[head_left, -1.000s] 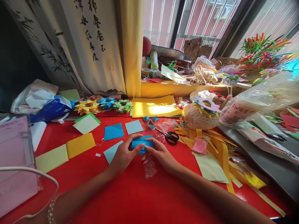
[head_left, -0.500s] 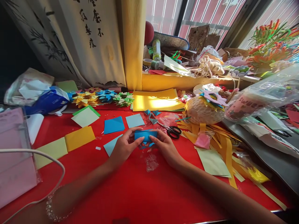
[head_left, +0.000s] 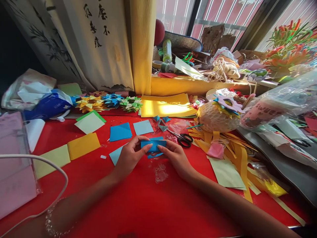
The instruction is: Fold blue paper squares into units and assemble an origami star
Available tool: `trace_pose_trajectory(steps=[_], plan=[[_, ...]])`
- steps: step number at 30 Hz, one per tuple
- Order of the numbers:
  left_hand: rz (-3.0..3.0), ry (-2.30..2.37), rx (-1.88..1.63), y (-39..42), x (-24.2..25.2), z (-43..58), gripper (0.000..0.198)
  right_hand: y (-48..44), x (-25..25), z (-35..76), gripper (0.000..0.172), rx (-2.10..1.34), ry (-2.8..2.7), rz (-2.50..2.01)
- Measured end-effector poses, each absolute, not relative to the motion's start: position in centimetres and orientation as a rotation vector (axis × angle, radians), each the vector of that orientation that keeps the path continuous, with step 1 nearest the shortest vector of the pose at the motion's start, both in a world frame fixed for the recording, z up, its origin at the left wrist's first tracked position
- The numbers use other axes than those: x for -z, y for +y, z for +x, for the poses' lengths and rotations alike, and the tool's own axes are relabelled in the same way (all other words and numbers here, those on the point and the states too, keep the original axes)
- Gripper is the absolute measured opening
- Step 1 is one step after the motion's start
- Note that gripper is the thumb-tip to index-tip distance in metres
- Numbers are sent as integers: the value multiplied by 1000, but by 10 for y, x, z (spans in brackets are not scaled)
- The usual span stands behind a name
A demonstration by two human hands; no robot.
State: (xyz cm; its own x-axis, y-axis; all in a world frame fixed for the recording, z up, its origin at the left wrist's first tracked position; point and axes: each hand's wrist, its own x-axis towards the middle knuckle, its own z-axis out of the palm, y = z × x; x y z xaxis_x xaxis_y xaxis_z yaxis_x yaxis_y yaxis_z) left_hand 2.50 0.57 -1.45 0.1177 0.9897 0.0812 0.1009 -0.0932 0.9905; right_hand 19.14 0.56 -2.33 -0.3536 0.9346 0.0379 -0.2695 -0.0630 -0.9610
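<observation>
A folded blue paper (head_left: 153, 144) is held just above the red table (head_left: 138, 201), pinched from both ends. My left hand (head_left: 128, 157) grips its left end with thumb and fingers closed. My right hand (head_left: 174, 155) pinches the right end the same way. A light blue square (head_left: 116, 154) lies under my left hand. Two more blue squares (head_left: 120, 131) lie just beyond the hands. Black-handled scissors (head_left: 183, 138) rest to the right of the folded paper.
Folded paper stars (head_left: 109, 101) in yellow, blue and green line the table's back. Yellow sheets (head_left: 165, 107), green and orange squares (head_left: 68, 152), yellow strips (head_left: 237, 158), a straw ball (head_left: 215, 120) and plastic bags (head_left: 279, 105) crowd the right. A pink box (head_left: 15, 165) stands left.
The folded blue paper has been turned and lifted slightly between both hands, and the fingers have shifted along its edge. The view has tilted a little.
</observation>
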Motion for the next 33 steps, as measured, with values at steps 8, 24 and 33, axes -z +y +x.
trace_pose_trajectory(steps=[8,24,33], plan=[[1524,1254,-1097,6,18,25,28,5,23,191,23,-1554,-1253,-858],[1547,1291,-1031,5,17,25,28,6,26,191,24,-1556,-1201,-848],[1620,1389,-1008,4,17,24,29,6,26,190,25,-1612,-1208,-883]])
